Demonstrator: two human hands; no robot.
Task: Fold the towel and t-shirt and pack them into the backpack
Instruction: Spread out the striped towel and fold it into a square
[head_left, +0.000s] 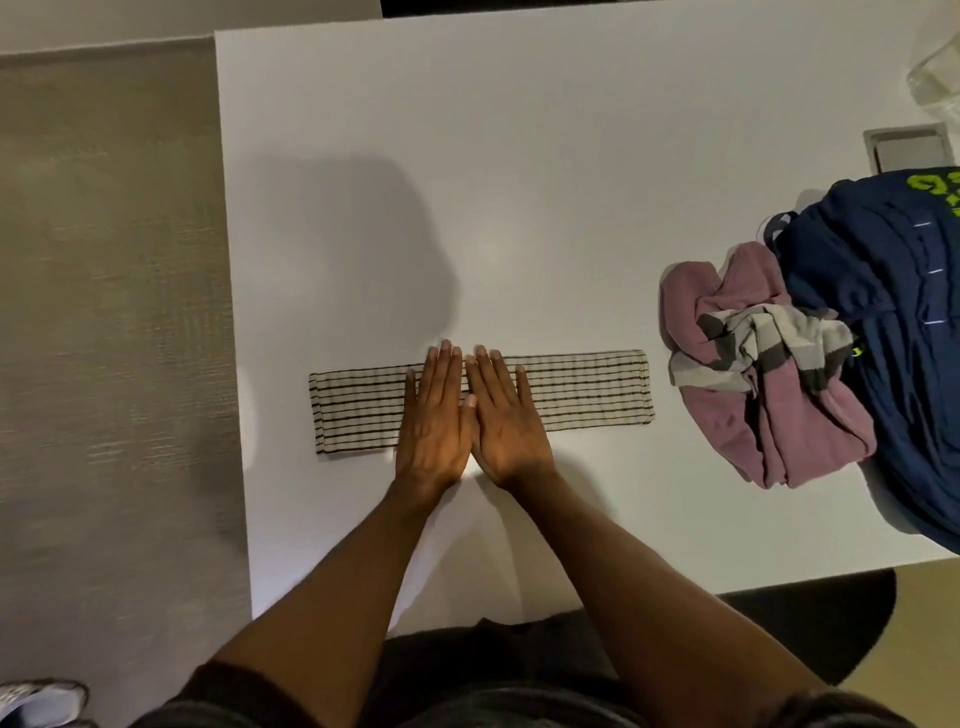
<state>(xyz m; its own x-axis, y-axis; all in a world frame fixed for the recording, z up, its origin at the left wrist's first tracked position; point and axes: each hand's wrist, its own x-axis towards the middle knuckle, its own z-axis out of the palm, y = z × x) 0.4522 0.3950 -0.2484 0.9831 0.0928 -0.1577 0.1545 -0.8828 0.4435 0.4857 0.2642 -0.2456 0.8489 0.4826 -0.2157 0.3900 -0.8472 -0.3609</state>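
Observation:
A cream towel (587, 389) with thin dark stripes lies folded into a long narrow band across the white table (519, 182). My left hand (434, 415) and my right hand (506, 413) rest flat on its middle, side by side, fingers straight and pointing away from me. Neither hand grips anything. At the right, a crumpled mauve t-shirt (748, 415) with a grey-and-white striped part lies in a heap. It leans against a dark blue backpack (893, 322) with lime green lettering, cut off by the frame's right edge.
The table's left edge runs beside beige carpet (104, 312). A grey cable hatch (909, 150) is set into the table at the far right, with clear plastic (935, 78) beyond it. A black chair base (810, 623) shows below the table's near edge.

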